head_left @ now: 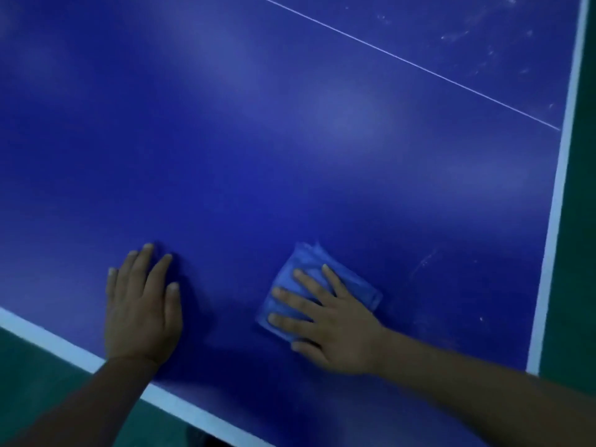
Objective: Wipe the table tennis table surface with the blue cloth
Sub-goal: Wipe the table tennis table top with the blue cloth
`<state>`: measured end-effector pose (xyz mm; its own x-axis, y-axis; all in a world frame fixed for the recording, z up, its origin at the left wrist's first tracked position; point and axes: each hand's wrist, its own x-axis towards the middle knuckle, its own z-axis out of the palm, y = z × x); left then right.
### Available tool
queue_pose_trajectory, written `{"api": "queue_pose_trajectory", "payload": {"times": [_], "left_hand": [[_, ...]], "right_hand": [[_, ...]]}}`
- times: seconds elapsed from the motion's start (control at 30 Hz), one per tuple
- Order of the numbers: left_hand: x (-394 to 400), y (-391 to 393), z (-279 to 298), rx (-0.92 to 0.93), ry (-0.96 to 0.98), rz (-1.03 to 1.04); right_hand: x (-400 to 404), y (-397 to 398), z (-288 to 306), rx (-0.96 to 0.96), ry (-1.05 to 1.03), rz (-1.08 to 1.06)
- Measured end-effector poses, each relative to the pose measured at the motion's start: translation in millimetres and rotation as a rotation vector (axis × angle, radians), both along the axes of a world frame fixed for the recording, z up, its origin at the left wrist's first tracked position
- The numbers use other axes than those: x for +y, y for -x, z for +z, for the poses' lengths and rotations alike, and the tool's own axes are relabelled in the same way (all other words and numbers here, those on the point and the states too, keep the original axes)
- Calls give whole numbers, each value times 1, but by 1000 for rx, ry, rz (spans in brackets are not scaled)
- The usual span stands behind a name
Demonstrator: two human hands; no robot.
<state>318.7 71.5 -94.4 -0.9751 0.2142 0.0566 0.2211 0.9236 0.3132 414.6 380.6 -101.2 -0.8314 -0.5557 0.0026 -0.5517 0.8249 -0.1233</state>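
The dark blue table tennis table (290, 140) fills most of the view. A folded blue cloth (309, 267) lies flat on it near the front right corner. My right hand (335, 321) presses on the cloth with spread, straight fingers, covering its near half. My left hand (142, 304) rests flat on the bare table surface to the left of the cloth, fingers straight, holding nothing.
White edge lines run along the table's near side (74, 353) and right side (561, 188). A thin white centre line (419, 67) crosses the far part. Pale smudges (483, 43) mark the far right corner and a faint streak (422, 262) lies right of the cloth. Green floor (580, 253) surrounds the table.
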Motion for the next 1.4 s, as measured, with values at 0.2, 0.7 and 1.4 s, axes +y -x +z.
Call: {"api": "queue_pose_trajectory", "payload": {"times": [0.2, 0.7, 1.4], "left_hand": [[-4, -4, -5, -71, 23, 18], [-7, -2, -8, -94, 77, 3], [-8, -1, -6, -92, 53, -3]], "right_hand": [[114, 107, -7, 68, -102, -898], [43, 240, -9, 36, -115, -468], [88, 190, 5, 6, -116, -500]]}}
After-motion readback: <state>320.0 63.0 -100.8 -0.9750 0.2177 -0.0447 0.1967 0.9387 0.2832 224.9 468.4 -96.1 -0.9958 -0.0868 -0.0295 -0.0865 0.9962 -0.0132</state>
